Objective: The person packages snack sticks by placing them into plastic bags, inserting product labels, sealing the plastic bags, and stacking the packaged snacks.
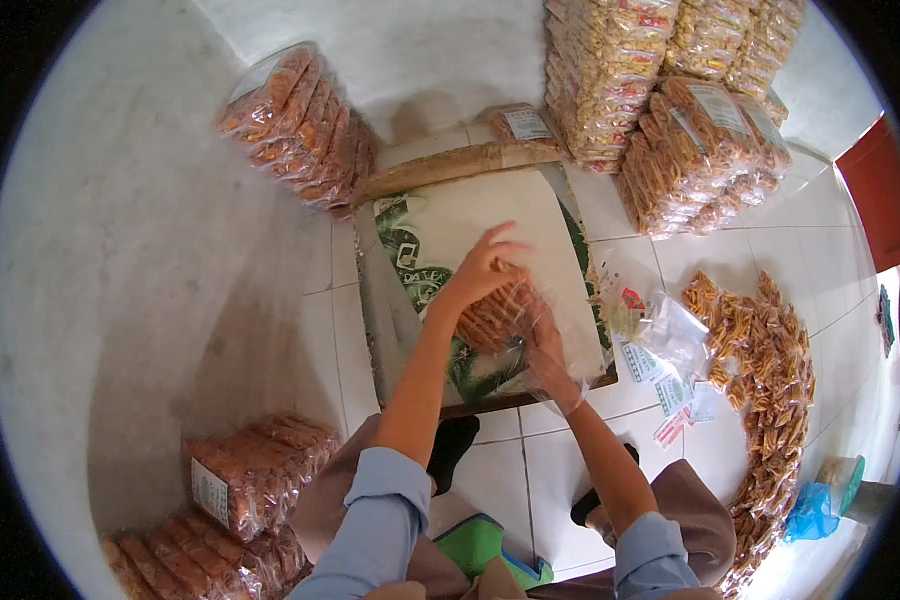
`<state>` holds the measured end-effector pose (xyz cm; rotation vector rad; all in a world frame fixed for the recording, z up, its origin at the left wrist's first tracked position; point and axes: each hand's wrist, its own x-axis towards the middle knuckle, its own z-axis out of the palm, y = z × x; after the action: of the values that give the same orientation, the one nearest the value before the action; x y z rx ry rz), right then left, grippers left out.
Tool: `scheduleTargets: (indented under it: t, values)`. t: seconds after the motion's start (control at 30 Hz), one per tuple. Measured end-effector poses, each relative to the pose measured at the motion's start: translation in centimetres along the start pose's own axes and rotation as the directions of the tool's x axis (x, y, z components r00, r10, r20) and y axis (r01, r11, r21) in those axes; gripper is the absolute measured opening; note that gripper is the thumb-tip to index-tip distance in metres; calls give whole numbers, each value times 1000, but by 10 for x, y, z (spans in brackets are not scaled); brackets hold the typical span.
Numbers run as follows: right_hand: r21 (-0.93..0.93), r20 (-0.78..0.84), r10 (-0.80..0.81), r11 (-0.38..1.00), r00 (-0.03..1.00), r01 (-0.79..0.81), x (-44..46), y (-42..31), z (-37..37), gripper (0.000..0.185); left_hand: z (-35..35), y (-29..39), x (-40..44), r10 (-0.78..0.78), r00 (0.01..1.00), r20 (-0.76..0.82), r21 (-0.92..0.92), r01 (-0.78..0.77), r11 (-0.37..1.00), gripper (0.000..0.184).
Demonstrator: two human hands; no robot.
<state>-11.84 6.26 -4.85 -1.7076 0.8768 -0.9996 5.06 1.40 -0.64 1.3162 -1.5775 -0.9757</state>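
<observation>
A clear plastic bag of brown snack sticks (488,322) is between my hands, over a low table (490,205) covered with a white and green sheet. My left hand (485,268) is at the bag's upper left, its fingers spread and raised, with some fingertips near the top of the snacks. On the bag's right side, my right hand (543,345) grips the plastic, and loose film hangs around its wrist. The fingers of my right hand are partly blurred and hidden by the plastic.
Loose snack bundles (775,380) lie in a long pile at right, near plastic bags (675,335) and printed labels (673,393). Packed bags stand stacked at back left (300,125), back right (705,150) and front left (260,475). A green cloth item (480,550) lies between my feet.
</observation>
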Motion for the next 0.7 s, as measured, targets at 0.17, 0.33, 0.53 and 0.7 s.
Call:
scheduleTargets:
  t: [0.17, 0.33, 0.53, 0.7]
  values:
    - [23, -20, 25, 999, 999, -25, -3, 3, -13, 44, -19, -3, -17, -204, 939, -277, -100, 183, 978, 47]
    - [-175, -118, -53, 984, 992, 31, 5, 10, -8, 38, -11, -12, -35, -478, 877, -57, -113, 470, 875, 61]
    - [-293, -231, 39, 950, 972, -107, 20, -3, -1, 11, -11, 3, -39, -411, 911, -43, -200, 395, 897, 66]
    - [-457, -218, 28, 880, 975, -128, 22, 6, -2, 9, -14, 3, -41, -492, 869, -51, -179, 477, 861, 71]
